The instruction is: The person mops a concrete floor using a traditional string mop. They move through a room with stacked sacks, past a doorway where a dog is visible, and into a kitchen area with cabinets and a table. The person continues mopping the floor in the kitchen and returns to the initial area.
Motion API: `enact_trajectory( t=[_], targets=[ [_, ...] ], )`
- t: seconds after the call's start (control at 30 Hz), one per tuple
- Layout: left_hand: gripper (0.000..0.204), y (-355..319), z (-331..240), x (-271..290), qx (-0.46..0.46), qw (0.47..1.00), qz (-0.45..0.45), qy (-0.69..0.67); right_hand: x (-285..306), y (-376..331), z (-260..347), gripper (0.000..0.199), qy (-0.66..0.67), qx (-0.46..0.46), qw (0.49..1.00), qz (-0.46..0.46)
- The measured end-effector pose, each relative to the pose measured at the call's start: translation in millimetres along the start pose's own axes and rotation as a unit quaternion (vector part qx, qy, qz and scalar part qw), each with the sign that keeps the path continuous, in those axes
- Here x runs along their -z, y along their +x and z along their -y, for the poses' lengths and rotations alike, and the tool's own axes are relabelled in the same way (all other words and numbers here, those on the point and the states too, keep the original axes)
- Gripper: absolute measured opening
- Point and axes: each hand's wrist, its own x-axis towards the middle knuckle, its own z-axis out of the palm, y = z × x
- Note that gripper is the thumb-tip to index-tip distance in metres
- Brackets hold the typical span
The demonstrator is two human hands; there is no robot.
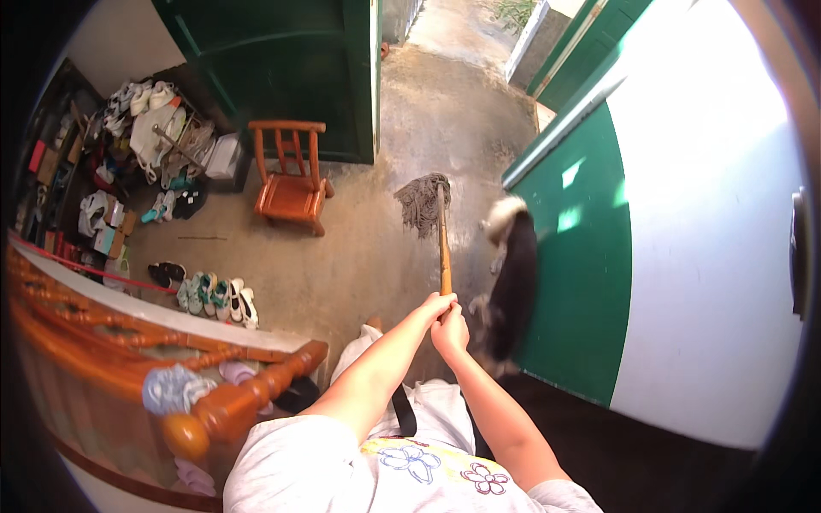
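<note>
A mop with a wooden handle [445,248] and a grey string head [422,203] stretches out in front of me, its strands lying on the concrete floor. Both hands are wrapped round the handle. My left hand [438,303] grips it just beside my right hand [451,329], the two nearly touching. The handle's near end is hidden by my hands. To the right of the mop, a black and white dog [513,282] stands close along the wall, slightly blurred.
A small wooden chair [291,192] stands left of the mop. Several shoes [218,297] line up by the wooden railing [282,372], and a cluttered shoe rack [64,171] is farther left. A dark green door [282,68] stands behind the chair. The green and white wall [581,256] bounds the right.
</note>
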Motion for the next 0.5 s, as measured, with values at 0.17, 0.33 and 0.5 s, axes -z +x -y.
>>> enact_trajectory(
  t=[0.17,0.33,0.5],
  targets=[
    [0.022,70.2,-124.3,18.3,-0.011,0.995,-0.049,0.083,25.9,116.7,70.2,0.044,0.010,-0.028,1.000,0.001],
    [0.054,192.5,-230.7,49.4,-0.085,0.953,-0.160,0.244,46.3,253.9,135.5,0.040,-0.006,-0.020,1.000,-0.004],
    [0.085,274.0,-404.7,57.9,-0.084,0.966,-0.110,0.217,94.3,427.6,205.2,0.040,-0.003,-0.040,0.999,0.017]
  ],
)
